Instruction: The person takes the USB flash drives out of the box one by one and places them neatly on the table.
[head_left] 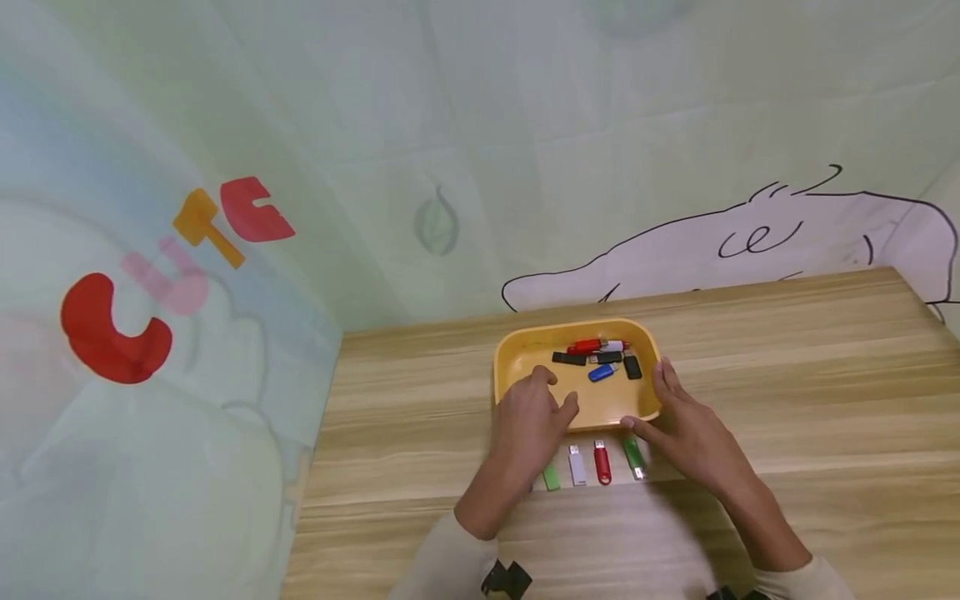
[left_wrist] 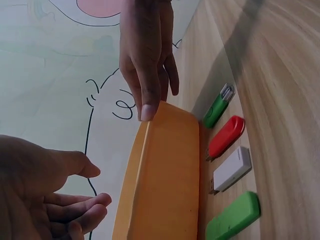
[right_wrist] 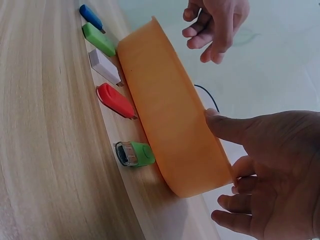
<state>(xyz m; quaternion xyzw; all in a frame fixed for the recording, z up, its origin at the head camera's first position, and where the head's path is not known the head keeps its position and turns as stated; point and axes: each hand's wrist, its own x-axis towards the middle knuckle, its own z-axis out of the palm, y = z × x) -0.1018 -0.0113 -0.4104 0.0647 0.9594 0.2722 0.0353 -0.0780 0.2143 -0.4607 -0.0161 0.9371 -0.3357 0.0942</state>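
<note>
A yellow tray (head_left: 525, 337) stands on the table with several USB sticks inside: a blue stick (head_left: 602, 372), a red stick (head_left: 585, 346), a white one and black ones. My left hand (head_left: 528, 417) hovers over its left front part, fingers bent loosely and empty. The right hand (head_left: 693, 433) holds the right front corner, with the thumb (right_wrist: 227, 127) on the front rim and fingers against the side. In front of the tray lies a row of sticks: a blue stick (right_wrist: 91, 17), a green stick (right_wrist: 99, 39), a white stick (right_wrist: 105, 66), a red stick (right_wrist: 116, 100) and a green swivel stick (right_wrist: 135, 154).
The wooden table (head_left: 787, 375) reaches out on both sides of the tray. Behind it hangs a printed cloth (head_left: 525, 167) with cartoon outlines, which also covers the left side. A pale strip on the table lies under the row of sticks.
</note>
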